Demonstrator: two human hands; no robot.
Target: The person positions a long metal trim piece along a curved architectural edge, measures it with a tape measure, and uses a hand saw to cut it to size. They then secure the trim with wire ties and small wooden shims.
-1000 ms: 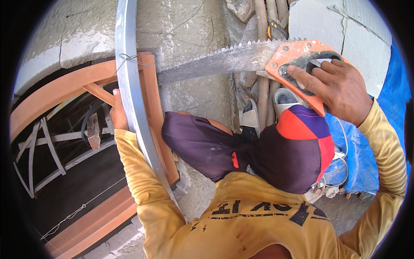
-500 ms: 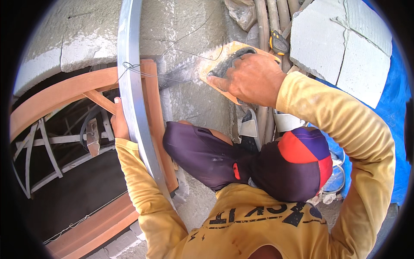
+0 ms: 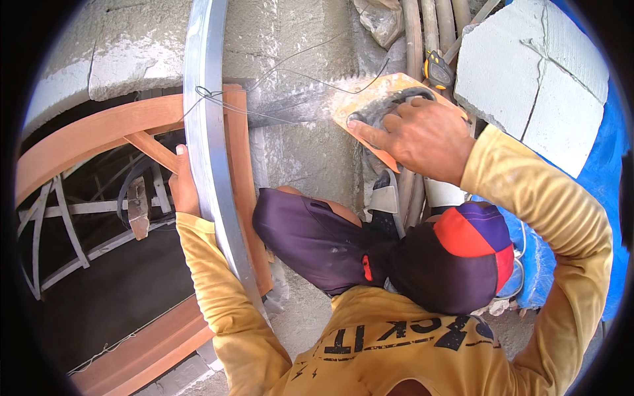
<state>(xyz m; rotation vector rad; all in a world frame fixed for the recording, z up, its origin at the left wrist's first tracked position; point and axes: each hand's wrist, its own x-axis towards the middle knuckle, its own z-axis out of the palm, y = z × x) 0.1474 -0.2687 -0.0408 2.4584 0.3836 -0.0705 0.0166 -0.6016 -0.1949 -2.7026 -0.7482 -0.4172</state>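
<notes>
My right hand [image 3: 419, 135] grips a handsaw by its worn orange handle [image 3: 389, 84], with the index finger stretched along the handle. The dusty saw blade [image 3: 290, 109] points left with its teeth upward, its end beside the reddish-brown wooden frame [image 3: 236, 142]. My left hand [image 3: 185, 185] is wrapped round a long silver metal bar [image 3: 212, 132]; its thumb shows at the bar's left edge, and most of its fingers are hidden. The bar lies along the frame's right upright, with a thin wire [image 3: 210, 94] looped round it.
A yellow-and-black tape measure [image 3: 438, 69] rests by several round poles [image 3: 429, 30]. Cracked light-grey blocks [image 3: 528, 72] lie on a blue tarp [image 3: 611, 152] at right. Left, a dark opening inside the frame shows pale strips [image 3: 69, 224]. A grey concrete surface [image 3: 304, 158] lies beneath the saw.
My right hand has drawn the handsaw to the right, away from the wooden frame, so more of its blade shows. My left hand keeps its hold on the metal bar.
</notes>
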